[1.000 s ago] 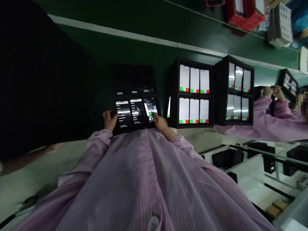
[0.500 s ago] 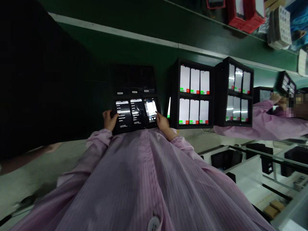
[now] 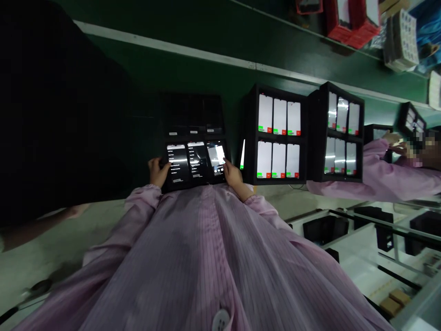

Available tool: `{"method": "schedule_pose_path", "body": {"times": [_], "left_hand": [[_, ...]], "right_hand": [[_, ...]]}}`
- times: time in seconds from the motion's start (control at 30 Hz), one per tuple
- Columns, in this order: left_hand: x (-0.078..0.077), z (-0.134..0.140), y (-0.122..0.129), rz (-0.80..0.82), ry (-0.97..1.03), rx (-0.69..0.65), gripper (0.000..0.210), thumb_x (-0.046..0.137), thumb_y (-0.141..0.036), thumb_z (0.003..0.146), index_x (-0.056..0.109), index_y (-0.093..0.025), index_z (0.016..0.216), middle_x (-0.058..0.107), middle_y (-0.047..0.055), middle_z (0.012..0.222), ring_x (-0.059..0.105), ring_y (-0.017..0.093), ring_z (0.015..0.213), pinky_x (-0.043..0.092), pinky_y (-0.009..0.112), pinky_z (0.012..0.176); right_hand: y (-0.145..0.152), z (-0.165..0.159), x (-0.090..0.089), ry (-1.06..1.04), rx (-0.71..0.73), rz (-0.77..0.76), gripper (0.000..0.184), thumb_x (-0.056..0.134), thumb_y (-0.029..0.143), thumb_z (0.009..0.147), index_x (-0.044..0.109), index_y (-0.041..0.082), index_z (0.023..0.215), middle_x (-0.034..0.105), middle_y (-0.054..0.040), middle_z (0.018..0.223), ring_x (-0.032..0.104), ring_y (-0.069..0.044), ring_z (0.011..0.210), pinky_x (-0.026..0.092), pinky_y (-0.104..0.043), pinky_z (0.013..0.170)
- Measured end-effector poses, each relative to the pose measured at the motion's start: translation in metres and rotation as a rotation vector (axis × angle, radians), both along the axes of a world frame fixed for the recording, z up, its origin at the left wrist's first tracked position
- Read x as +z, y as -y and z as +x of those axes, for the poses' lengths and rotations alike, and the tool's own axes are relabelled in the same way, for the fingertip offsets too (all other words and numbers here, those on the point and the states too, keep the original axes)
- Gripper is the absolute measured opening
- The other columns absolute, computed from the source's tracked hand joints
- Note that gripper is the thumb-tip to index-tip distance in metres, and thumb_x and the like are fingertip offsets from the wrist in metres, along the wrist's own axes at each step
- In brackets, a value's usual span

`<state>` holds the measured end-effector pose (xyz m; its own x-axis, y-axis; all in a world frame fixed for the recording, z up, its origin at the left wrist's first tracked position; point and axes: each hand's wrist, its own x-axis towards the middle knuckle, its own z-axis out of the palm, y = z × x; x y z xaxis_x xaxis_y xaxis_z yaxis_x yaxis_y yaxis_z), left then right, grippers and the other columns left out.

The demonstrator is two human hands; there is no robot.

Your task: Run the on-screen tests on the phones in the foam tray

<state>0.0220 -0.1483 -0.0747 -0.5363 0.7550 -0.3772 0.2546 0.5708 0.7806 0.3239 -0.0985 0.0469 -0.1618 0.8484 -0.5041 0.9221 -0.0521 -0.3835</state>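
1. At the left edge of the black tray [image 3: 201,138], the left hand [image 3: 158,172] is seen part-curled, its thumb spread from the fingers beside the left phone [image 3: 177,164]; whether the tray is gripped cannot be told.
2. In the tray's near row, the left phone and the middle phone [image 3: 196,160] are lit dark, with lines of white text too small to be read. Small white labels [image 3: 193,132] are shown along the tray's far row, equally unreadable.
3. In the tray's near right corner, the right phone [image 3: 216,156] is lit partly white. Its long axis is run near to far, the far end tipped leftward.
4. At the tray's right edge, the right hand [image 3: 233,174] is loosely bent, just right of that phone and nearer it than the left; any grip is hidden.
5. Right of the tray, a second tray [image 3: 279,138] is filled with six white screens, marked green and red; no brand can be made out.
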Motion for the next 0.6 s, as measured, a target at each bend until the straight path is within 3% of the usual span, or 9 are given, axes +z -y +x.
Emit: {"method": "schedule_pose_path", "body": {"times": [0.17,0.4,0.6], "left_hand": [[-0.0015,-0.0001,-0.0002,0.007,0.007,0.008,0.033,0.069,-0.027,0.074,0.058,-0.023,0.104,0.050,0.009,0.119,0.053,0.027,0.128,0.035,0.043,0.122],[0.0003,0.0006,-0.0009,0.001,0.016,0.017,0.035,0.070,-0.028,0.072,0.058,-0.023,0.104,0.050,0.009,0.118,0.051,0.028,0.132,0.034,0.043,0.122],[0.0014,0.0008,-0.0013,0.000,0.024,0.017,0.035,0.069,-0.028,0.072,0.057,-0.024,0.104,0.050,0.008,0.118,0.053,0.027,0.129,0.034,0.044,0.122]], "right_hand": [[0.0021,0.0000,-0.0024,-0.039,0.075,-0.036,0.044,0.044,0.031,0.109,0.054,0.028,0.152,0.065,-0.0027,0.146,0.065,-0.023,0.130,0.052,-0.033,0.107],[0.0002,0.0030,-0.0044,-0.003,-0.001,0.016,0.046,0.039,0.033,0.110,0.052,0.026,0.153,0.066,-0.0058,0.144,0.070,-0.025,0.122,0.055,-0.034,0.102],[0.0001,-0.0019,-0.0039,-0.089,0.092,-0.023,0.045,0.044,0.029,0.109,0.051,0.026,0.153,0.065,-0.0041,0.145,0.066,-0.023,0.129,0.053,-0.033,0.106]]}}
